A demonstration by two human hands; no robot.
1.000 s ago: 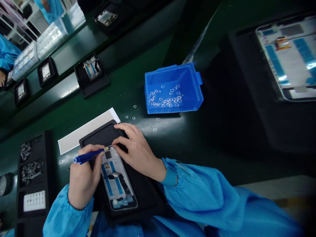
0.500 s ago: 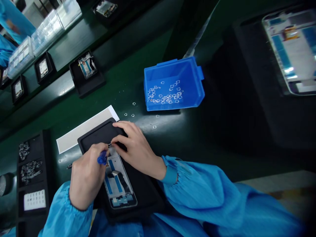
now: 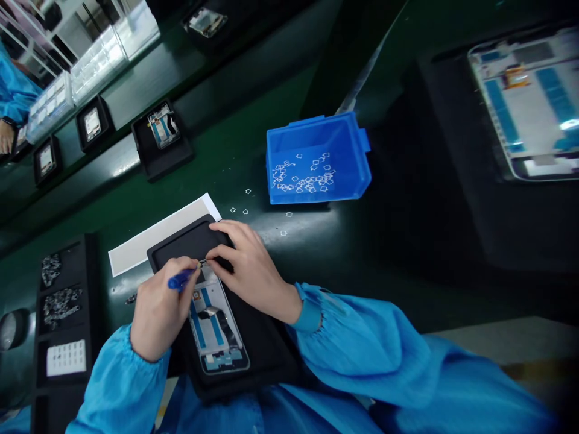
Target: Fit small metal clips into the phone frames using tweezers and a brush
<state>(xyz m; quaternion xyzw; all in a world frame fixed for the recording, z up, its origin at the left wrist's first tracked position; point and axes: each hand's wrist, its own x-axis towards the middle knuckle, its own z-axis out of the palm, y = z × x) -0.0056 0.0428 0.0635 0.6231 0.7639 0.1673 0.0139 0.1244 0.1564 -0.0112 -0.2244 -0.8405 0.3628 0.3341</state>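
Newly flatter blue pen (image 3: 179, 279) at phone frame (image 3: 231, 331) edge, tight by right hand (image 3: 251, 265)

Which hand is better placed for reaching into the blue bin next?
Probably the right hand: it is nearer the blue bin, while the left hand holds a blue pen-like tool at the phone frame.

Electronics assembly workshop — green bench (image 3: 217, 157), phone frames (image 3: 212, 337) in black trays (image 3: 181, 241), probably a co-worker's blue sleeve (image 3: 17, 90)
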